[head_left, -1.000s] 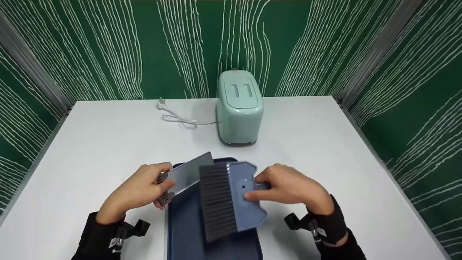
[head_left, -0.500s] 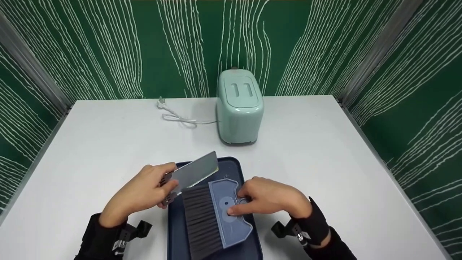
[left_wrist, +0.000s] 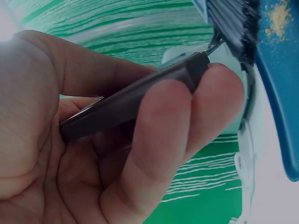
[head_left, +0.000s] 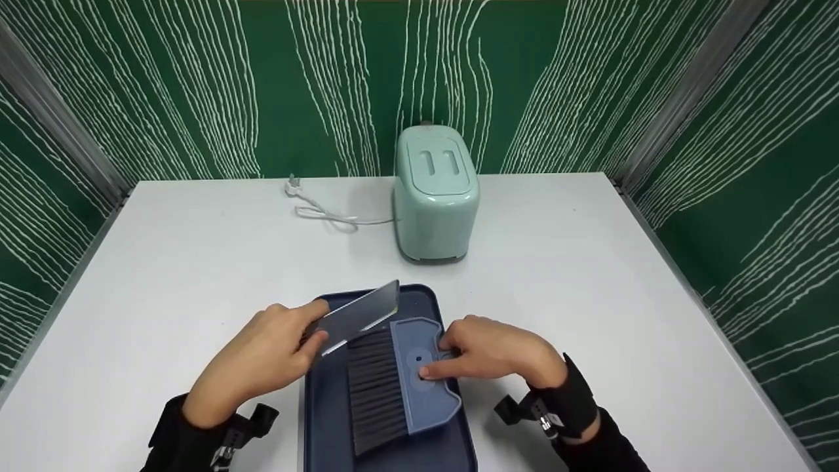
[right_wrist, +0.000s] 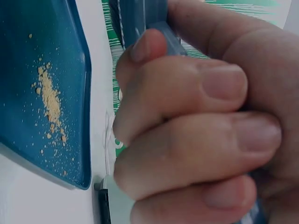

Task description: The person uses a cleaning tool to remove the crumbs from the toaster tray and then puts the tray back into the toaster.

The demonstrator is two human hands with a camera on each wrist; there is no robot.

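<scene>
My left hand (head_left: 262, 354) grips a flat metal crumb tray (head_left: 360, 318) by its dark end, tilted above a navy tray (head_left: 328, 426). In the left wrist view, curled fingers wrap the crumb tray's dark edge (left_wrist: 126, 100). My right hand (head_left: 501, 347) holds a blue hand brush (head_left: 429, 393) by its handle, thumb pressed on the flat back. Its dark bristles (head_left: 377, 393) point left, close to the crumb tray's lower edge; contact cannot be told. Pale yellow crumbs (right_wrist: 49, 100) lie on the navy tray in the right wrist view.
A mint-green toaster (head_left: 438, 196) stands at the back of the white table (head_left: 570, 275). Its white cord (head_left: 341, 219) and plug lie to its left. Green patterned panels (head_left: 275, 85) enclose the back and sides.
The brush has swung down and left toward the crumb tray, then risen slightly to the right over the last half second. The crumb tray has shifted a little to the right.
</scene>
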